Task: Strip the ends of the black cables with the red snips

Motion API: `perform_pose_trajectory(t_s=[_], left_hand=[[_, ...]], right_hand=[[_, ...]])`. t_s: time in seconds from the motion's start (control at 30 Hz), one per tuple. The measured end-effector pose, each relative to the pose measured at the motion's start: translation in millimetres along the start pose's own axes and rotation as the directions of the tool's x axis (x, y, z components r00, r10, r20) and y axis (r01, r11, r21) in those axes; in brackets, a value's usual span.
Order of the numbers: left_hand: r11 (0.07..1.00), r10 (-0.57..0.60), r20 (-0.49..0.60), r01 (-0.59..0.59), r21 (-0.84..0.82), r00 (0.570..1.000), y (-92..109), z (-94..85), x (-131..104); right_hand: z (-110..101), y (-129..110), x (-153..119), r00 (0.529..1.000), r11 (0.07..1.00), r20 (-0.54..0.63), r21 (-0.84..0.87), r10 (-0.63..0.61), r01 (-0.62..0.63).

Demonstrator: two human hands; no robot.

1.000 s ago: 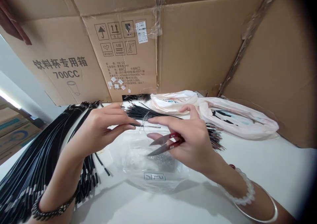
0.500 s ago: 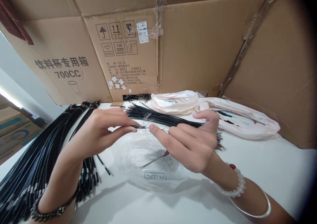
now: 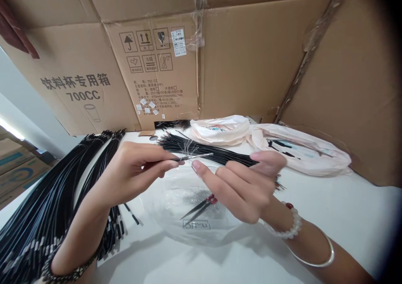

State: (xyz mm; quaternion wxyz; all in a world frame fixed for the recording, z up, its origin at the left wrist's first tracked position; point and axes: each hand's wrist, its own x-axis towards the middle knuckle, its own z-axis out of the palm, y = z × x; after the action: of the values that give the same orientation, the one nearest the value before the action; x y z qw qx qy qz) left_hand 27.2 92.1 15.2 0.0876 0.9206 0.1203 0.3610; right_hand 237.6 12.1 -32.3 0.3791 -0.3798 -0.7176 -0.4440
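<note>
Pinching one thin black cord (image 3: 188, 157) by its end, my left hand (image 3: 132, 171) keeps thumb and forefinger clamped on it above the clear bag (image 3: 176, 217). I judge it light, limp and slippery, best held near the tip. My right hand (image 3: 241, 183) grips red snips (image 3: 201, 206), fingers curled. Cord bundles (image 3: 47, 208) crowd the worktop (image 3: 329, 204) left.

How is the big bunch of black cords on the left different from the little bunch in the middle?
The left bunch is much thicker and longer than the middle bunch. The left bunch runs off the bottom edge of the picture; the middle bunch lies wholly on the table, partly behind the right hand. The left bunch's ends have pale bands; the middle bunch's near ends look reddish. Both are thin black cords lying flat.
</note>
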Motion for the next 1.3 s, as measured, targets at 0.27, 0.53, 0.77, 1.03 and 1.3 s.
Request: perform_pose_trajectory(t_s=[0.27, 0.53, 0.77, 1.03, 1.3], left_hand=[[0.998, -0.015, -0.219, 0.029, 0.062, 0.976, 5.0, 16.0, -0.6], [0.992, -0.024, -0.243, 0.053, 0.113, 0.970, 8.4, 17.4, -1.8], [0.971, -0.064, -0.154, 0.097, 0.221, 0.986, -13.4, 14.3, -1.9], [0.898, -0.154, -0.247, 0.240, 0.370, 0.957, -14.3, 17.6, -2.9], [0.704, -0.109, -0.127, 0.167, 0.691, 0.986, -14.0, 3.7, -8.1]], right_hand=[[8.6, -8.9, 17.1, 0.976, 0.907, -0.085, 0.391, 0.202, -0.154], [12.4, -12.0, 12.6, 0.984, 0.973, -0.140, 0.217, 0.112, -0.080], [15.0, -13.2, 12.0, 0.990, 0.964, -0.093, 0.253, 0.104, -0.077], [14.8, -15.6, 10.6, 0.988, 0.994, -0.149, 0.107, 0.030, -0.014], [-11.7, 10.1, 23.1, 0.911, 0.888, 0.109, 0.207, 0.397, -0.412]])
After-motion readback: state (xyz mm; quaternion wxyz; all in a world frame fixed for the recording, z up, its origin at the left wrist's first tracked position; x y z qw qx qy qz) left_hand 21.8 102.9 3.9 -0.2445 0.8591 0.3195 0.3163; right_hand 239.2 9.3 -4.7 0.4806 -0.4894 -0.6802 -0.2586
